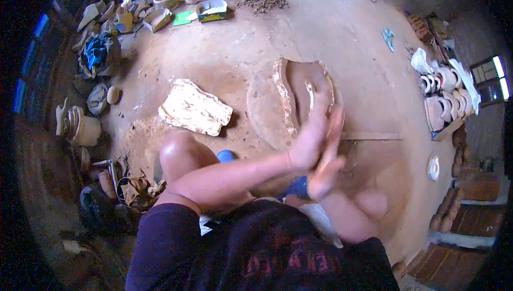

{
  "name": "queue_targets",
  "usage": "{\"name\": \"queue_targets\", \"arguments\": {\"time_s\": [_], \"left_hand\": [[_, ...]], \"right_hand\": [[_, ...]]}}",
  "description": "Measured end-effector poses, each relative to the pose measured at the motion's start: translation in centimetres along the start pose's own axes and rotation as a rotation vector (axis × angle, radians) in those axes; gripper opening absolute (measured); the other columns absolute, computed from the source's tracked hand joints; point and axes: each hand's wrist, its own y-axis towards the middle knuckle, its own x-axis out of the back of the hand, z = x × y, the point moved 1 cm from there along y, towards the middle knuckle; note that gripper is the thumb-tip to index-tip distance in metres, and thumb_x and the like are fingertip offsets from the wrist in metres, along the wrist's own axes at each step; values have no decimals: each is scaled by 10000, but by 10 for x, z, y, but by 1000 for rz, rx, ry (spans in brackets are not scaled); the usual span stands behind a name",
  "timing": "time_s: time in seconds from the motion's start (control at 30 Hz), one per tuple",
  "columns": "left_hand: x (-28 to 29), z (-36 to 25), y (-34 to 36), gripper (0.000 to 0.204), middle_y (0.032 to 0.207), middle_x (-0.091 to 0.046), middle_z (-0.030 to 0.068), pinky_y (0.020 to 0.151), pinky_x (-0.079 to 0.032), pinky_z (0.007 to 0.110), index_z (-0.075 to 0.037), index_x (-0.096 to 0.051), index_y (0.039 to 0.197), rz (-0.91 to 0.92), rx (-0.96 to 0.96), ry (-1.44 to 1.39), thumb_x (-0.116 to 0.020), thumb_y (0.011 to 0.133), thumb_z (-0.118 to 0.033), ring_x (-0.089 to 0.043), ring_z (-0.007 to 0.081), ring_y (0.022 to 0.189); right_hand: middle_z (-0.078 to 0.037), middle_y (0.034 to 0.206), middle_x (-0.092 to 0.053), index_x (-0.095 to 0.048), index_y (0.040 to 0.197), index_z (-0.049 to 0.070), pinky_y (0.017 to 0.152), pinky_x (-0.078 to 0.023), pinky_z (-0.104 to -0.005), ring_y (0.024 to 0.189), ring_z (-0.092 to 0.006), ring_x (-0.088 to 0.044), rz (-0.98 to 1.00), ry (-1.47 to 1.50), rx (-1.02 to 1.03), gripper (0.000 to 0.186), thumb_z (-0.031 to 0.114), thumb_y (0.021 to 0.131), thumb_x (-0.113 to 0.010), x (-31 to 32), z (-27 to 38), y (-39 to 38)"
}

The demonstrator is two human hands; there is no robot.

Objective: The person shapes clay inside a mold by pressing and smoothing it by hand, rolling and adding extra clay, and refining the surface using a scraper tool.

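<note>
Stacked vessels: pale, rounded pots (85, 129) stand at the left edge of the frame.
Cloth: a bright blue, crumpled piece (96, 50) lies on a dark heap at the upper left.
Slab: a white, rough-edged, roughly rectangular block (195, 106) lies on the brownish floor (214, 50), left of centre.
Mould: a pale, rough-rimmed, trough-like form (281, 82) lined with smooth brown clay (304, 71) lies right of centre, its lower part hidden behind the hands.
Left hand: the person's left hand (310, 144) points up the frame, fingers extended; its grip is apart, with nothing visible in it.
Right hand: the right hand (327, 167), blurred, is set palm-to-palm against the left, grip likewise unclosed; contact with the mould cannot be told.
Strip: a thin, straight, brownish length (371, 136) runs right from the mould.
Ring: a white, rounded piece (433, 168) lies at the right.
Curved pieces: pale, arched forms (446, 106) sit stacked at the upper right.
</note>
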Motion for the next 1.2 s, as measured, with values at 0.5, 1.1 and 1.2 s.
{"name": "queue_targets", "arguments": {"time_s": [0.5, 1.1, 1.2], "left_hand": [[28, 6, -13, 909, 1742, -33, 116, 1277, -102, 436, -98, 20, 1670, -207, 156, -213, -136, 1031, -725, -17, 272, 1604], [87, 7, 21, 582, 1461, -529, 173, 1173, -355, 398, -37, -330, 1557, -573, 136, -406, -425, 1118, -407, -481, 272, 1369], [97, 21, 15, 643, 1307, -633, 168, 1050, -443, 360, 6, -520, 1426, -629, 288, -227, -547, 1047, -512, -577, 221, 1217]], "right_hand": [[-174, 1741, 42, 13, 1650, 4, 1280, 26, -468, 1605, -317, 44, 113, -47, -109, 1001, 760, 1013, -140, -19, -40, 36], [-255, 1369, -598, -698, 1282, 50, 1074, -472, -441, 1292, -386, -584, 243, -686, 136, 404, 264, 943, -743, -24, -43, 78], [-209, 1152, -712, -741, 1161, 20, 869, -564, -410, 1045, -348, -710, 306, -552, -96, 315, 223, 920, -754, -13, -47, 77]]}}
